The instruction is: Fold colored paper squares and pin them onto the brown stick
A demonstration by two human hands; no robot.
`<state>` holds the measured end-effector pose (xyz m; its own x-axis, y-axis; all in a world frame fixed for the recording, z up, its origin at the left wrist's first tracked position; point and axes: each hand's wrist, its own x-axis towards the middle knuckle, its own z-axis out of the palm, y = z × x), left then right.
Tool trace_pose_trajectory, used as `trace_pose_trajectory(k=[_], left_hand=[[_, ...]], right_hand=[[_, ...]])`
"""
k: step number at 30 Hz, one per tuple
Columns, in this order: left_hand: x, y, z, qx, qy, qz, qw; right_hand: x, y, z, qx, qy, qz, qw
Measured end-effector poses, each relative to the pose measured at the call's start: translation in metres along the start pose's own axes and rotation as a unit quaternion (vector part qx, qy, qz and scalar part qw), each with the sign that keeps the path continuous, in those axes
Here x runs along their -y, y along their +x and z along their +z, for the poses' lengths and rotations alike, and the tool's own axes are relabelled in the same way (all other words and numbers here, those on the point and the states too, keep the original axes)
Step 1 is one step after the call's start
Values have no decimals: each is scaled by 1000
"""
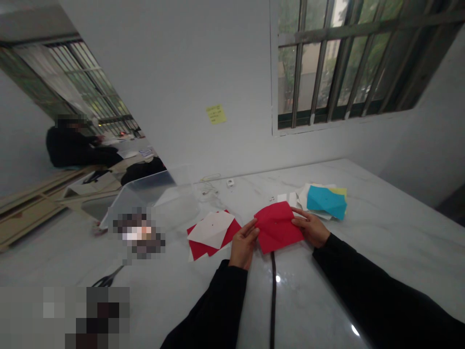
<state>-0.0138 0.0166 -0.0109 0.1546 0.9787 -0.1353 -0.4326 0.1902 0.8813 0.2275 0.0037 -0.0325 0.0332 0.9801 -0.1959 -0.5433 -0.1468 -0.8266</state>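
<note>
A red sheet of paper with a small dark mark or hole near its middle is held up in front of me, over the table. My left hand pinches its left edge between thumb and fingers. On the opposite side, my right hand grips the right edge. Left of it lies a small pile, with a pale pinkish-white sheet on top of red sheets. Beyond my right hand sits another pile, topped by a blue sheet over white and yellow paper.
A clear plastic bin stands at the left, and scissors lie nearer me. A dark cord runs down the marble-patterned table. At the back is a small white block. Another person sits far left.
</note>
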Motion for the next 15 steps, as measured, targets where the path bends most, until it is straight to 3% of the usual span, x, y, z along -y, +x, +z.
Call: trace_pose_trajectory(k=[3, 6, 9, 15], left_hand=[[0, 1, -2, 8, 84, 30, 996], [-2, 0, -1, 21, 128, 39, 991], [-6, -1, 1, 31, 89, 36, 995], [-12, 2, -1, 33, -35, 7, 999]], right_hand=[[1, -1, 0, 15, -9, 13, 1000], [0, -1, -3, 76, -58, 45, 994], [-1, -1, -5, 111, -94, 72, 987], [1, -2, -6, 166, -94, 57, 980]])
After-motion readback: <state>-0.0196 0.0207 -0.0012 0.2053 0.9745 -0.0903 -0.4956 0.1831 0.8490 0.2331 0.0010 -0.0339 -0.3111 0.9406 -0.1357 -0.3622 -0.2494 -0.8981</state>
